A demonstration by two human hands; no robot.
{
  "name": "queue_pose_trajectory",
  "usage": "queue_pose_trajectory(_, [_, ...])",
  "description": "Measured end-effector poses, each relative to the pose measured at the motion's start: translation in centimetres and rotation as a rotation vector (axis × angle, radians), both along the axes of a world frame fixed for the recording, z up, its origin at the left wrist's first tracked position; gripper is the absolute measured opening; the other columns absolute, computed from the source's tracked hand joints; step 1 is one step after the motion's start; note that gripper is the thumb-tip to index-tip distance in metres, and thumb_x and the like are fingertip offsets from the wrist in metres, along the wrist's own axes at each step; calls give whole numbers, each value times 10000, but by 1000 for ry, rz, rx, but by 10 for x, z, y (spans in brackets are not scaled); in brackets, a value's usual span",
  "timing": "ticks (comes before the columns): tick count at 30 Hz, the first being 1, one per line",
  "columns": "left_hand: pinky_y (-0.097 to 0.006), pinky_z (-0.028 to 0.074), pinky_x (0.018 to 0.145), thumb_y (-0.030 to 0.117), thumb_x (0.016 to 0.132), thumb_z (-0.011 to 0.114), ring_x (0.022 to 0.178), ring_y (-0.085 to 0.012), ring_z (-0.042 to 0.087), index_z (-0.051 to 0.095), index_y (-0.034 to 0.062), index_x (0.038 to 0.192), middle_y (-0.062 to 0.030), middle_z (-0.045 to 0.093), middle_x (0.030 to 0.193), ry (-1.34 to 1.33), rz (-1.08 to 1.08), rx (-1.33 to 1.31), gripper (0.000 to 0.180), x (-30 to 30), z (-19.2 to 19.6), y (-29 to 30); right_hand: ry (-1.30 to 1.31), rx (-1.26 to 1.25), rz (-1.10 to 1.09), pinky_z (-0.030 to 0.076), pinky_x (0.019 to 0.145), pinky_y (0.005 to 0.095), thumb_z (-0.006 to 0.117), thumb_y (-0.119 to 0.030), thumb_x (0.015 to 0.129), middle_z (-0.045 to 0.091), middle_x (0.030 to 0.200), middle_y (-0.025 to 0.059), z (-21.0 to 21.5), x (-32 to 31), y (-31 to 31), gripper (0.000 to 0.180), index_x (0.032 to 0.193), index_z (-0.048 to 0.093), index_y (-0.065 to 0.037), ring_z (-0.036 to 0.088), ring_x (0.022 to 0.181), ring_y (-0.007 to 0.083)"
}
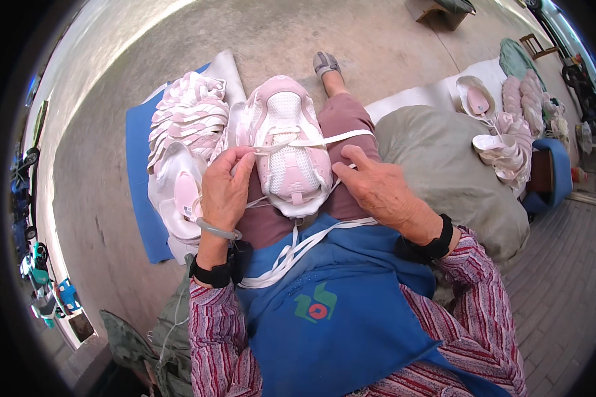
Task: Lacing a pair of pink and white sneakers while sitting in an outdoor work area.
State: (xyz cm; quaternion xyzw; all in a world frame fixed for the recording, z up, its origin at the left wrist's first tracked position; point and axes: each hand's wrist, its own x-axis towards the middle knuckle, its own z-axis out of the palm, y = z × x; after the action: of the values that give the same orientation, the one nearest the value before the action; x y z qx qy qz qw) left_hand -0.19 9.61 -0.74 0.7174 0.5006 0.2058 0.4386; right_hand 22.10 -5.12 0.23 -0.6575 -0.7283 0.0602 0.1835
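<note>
The person is sitting and is holding a pink and white sneaker (288,149) on the lap, over the knee, with the toe pointing away from the body. The left hand (224,188) is resting against the left side of the shoe, and its grip is closing: the fingertips (244,159) are pinching the end of a flat white lace (324,140) near the eyelets. This lace is running across the top of the shoe to the right side. The right hand (377,188) is lying at the right side of the shoe with the fingers half stretched; the index finger is pointing toward the lace, but I cannot tell if its grip is really holding something.

A bundle of more white laces (291,255) is hanging down over the blue apron (338,311), just under the shoe.

On the left, a pile of similar pink shoes (189,116) is lying on a blue mat (139,178) on the concrete floor (99,198). On the right, a big grey-green sack (450,172) is standing just beside the leg; it is looking full, but what is inside is not visible. Behind it, more pink shoes (503,132) are lying on a white cloth (430,92).
</note>
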Motion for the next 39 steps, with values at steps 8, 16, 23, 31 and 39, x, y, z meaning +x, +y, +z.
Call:
queue_pose_trajectory(8, [-240, 462, 686, 234, 930, 634, 728, -95, 566, 676, -24, 981, -52, 668, 794, -148, -32, -139, 266, -1, -5, 8, 320, 46, -38, 504, 627, 391, 602, -113, 842, 543, 872, 113, -16, 7, 22, 99, 918, 587, -51, 614, 725, 307])
queue_pose_trajectory(16, [-196, 448, 748, 250, 958, 609, 790, -54, 549, 669, 15, 1038, 4, 657, 878, -97, 9, -40, 255, 15, -6, 10, 499, 121, -199, 498, 692, 386, 607, -134, 849, 643, 796, 136, -15, 6, 60, 126, 855, 690, -39, 639, 766, 305])
queue_pose_trajectory(23, [-287, 483, 822, 216, 922, 628, 897, -164, 633, 659, -24, 1011, -114, 704, 968, -220, -22, 49, 258, 15, -12, 12, 599, 47, -214, 490, 696, 364, 631, -149, 841, 648, 798, 133, -10, 4, 53, 134, 855, 697, -33, 637, 764, 287])
queue_pose_trajectory(31, [-287, 483, 706, 198, 852, 675, 729, -153, 596, 681, -18, 903, -75, 669, 812, -126, -30, -198, 221, 12, 2, 25, 598, 9, -149, 476, 685, 382, 599, -113, 832, 614, 766, 154, -5, 5, 61, 126, 824, 668, -8, 614, 741, 307])
queue_pose_trajectory(39, [-195, 396, 592, 160, 865, 673, 648, -35, 472, 674, 8, 847, 49, 587, 729, 57, -140, 52, 154, 24, 11, 28, 403, 5, 114, 476, 702, 395, 576, -129, 835, 613, 800, 184, -2, 12, 77, 143, 817, 620, 7, 609, 757, 341])
